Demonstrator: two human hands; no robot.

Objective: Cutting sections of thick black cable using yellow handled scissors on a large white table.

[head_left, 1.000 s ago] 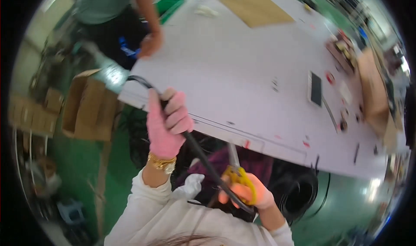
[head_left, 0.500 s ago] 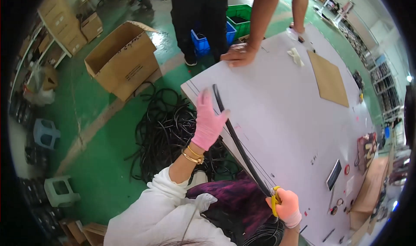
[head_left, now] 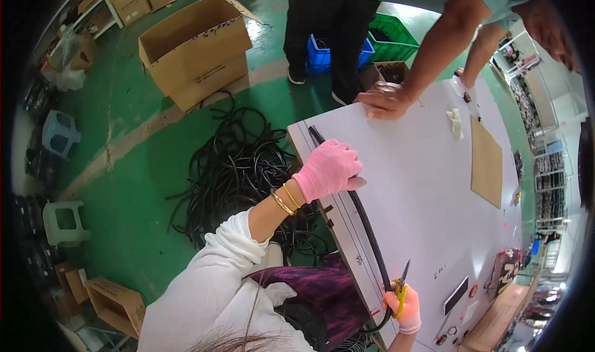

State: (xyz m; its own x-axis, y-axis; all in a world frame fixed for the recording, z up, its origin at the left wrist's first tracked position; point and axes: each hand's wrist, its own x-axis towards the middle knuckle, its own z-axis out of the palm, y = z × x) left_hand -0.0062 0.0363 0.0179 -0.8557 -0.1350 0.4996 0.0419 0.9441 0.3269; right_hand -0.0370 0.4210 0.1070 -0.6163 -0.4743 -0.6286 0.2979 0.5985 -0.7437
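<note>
A length of black rubber tubing (head_left: pixel 367 225) lies along the near left edge of a white tabletop (head_left: pixel 421 197). My left hand (head_left: pixel 330 169), in a pink glove, is closed over the tubing near its far end, which sticks out beyond the fingers. Yellow-handled scissors (head_left: pixel 401 299) are in my gloved right hand (head_left: pixel 407 318), blades pointing up and away. The tubing runs down beside that hand's fingers and curves back under the table edge. Whether the right fingers also pinch the tubing cannot be made out.
A tangled heap of black tubing (head_left: pixel 238 166) covers the floor left of the table. Across the corner a co-worker leans a hand (head_left: pixel 385 99) on the tabletop. A cardboard sheet (head_left: pixel 486 163), a phone (head_left: pixel 455 294) and a cardboard box (head_left: pixel 204 60) are around.
My left hand has turned from spread fingers beside the tubing to closed over it. The scissors' blades now show, pointing up. The view has shifted, and the co-worker leans farther over.
</note>
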